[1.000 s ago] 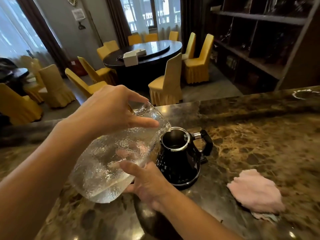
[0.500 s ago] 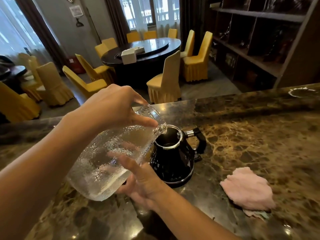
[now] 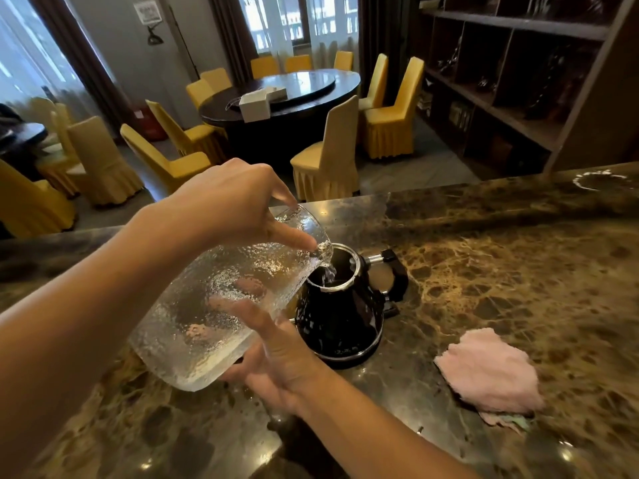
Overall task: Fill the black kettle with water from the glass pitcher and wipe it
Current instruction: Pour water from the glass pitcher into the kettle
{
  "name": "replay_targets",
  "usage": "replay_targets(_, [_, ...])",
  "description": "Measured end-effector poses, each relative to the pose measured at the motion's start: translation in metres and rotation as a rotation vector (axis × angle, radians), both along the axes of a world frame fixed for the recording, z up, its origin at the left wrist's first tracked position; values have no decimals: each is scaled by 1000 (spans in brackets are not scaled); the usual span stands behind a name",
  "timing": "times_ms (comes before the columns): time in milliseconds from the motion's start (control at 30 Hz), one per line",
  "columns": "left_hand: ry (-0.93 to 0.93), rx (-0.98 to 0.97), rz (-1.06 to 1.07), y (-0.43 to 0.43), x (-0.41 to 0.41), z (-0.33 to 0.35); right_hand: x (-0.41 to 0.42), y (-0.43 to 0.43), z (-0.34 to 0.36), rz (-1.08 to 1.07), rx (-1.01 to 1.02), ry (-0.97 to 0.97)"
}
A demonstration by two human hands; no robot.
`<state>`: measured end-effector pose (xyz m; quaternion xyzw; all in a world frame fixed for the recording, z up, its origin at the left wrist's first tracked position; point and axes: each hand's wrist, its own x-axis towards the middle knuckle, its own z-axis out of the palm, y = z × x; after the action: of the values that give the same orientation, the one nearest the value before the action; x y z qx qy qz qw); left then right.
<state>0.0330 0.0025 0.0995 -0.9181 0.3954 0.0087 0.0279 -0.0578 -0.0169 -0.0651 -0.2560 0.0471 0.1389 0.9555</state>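
Behind the brown marble surface (image 3: 501, 271) stands a dining room with yellow-covered chairs. On the surface the black kettle with open steel rim (image 3: 340, 316) stands upright, and a pink cloth (image 3: 487, 371) lies well apart to its right. The textured clear glass pitcher (image 3: 224, 305) is tilted, long axis sloping down toward the kettle, lip just over the rim, water running in. The left hand (image 3: 231, 205) is closed around the pitcher's neck; the right hand (image 3: 276, 361), fingers spread, supports its base.
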Motion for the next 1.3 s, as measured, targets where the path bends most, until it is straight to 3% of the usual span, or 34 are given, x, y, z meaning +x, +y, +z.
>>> replay_targets(1300, [-65, 62, -39, -6, -4, 10, 10, 9, -4, 13, 41, -78])
